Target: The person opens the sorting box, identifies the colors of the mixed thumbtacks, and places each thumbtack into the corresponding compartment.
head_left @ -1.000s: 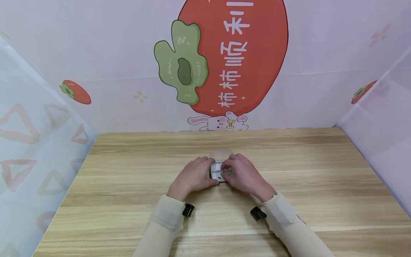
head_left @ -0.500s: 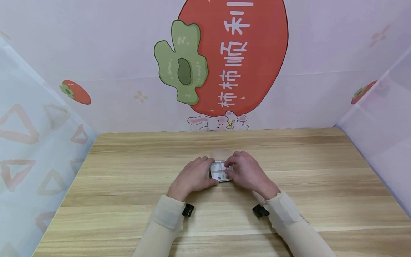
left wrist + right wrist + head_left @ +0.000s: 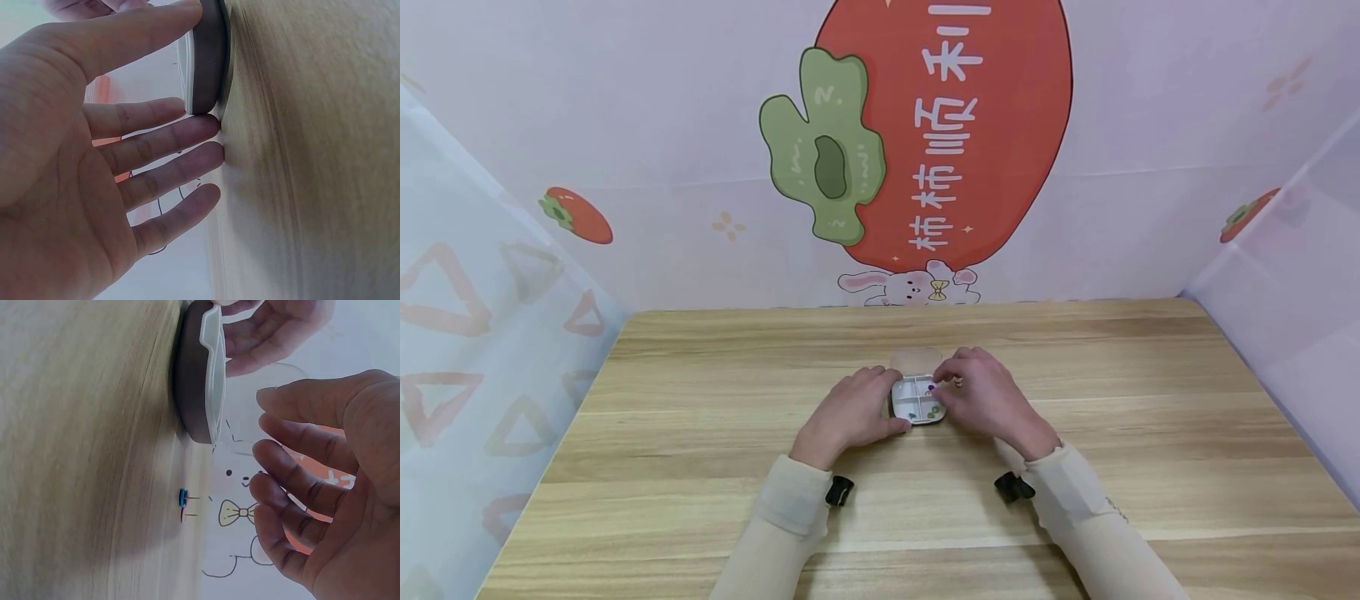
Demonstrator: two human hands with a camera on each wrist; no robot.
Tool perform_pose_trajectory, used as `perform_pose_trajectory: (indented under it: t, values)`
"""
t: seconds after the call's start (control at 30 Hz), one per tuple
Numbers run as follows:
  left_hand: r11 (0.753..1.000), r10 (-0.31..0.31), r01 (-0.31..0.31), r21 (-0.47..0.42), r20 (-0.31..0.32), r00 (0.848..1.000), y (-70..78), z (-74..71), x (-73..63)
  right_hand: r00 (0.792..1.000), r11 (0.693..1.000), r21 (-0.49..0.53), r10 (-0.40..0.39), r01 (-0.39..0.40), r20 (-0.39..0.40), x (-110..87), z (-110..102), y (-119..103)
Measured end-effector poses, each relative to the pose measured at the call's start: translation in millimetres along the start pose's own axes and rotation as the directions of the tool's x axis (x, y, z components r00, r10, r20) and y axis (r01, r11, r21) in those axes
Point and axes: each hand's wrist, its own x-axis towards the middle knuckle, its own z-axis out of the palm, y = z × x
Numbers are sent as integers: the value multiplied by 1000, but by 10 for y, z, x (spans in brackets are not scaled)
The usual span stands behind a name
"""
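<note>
A small pill-box-style case [image 3: 906,388] with a white divided inside and dark outer shell lies on the table, its see-through lid [image 3: 916,360] folded back. My left hand [image 3: 853,410] holds the case from the left, thumb at the front edge and fingers at the far corner. Tiny green pieces [image 3: 933,412], a teal piece [image 3: 912,416] and a purple piece [image 3: 931,387] lie in separate compartments. Over the case's right edge is my right hand [image 3: 988,400], fingers loosely bent; in the right wrist view nothing shows between thumb and fingertips.
Beyond the right hand, a blue stud earring [image 3: 183,498] and a pink stud earring [image 3: 184,515] lie on the wooden table [image 3: 700,467], pins sticking up. A printed cloth [image 3: 685,125] stands behind the table, with more cloth at both sides.
My right hand has drawn back rightward from over the compartments, uncovering the purple and green pieces. The left hand stays put on the case.
</note>
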Motion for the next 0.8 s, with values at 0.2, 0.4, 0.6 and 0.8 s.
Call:
perform_pose_trajectory:
  t: [0.2,0.4,0.6,0.8]
  values:
    - [1000,1,-1,1,0,1000,-1,2,1,1000,1000,2,28,-28,11,7,-13,21]
    - [1000,-1,1,2,2,1000,0,0,2,999,999,9,43,-43,18,12,-22,46]
    - [1000,-3,3,-1,2,1000,8,-10,-1,998,998,13,61,-62,18,16,-38,82]
    - [1000,4,-4,-2,-3,1000,11,-12,0,996,996,9,90,-90,18,15,-51,109]
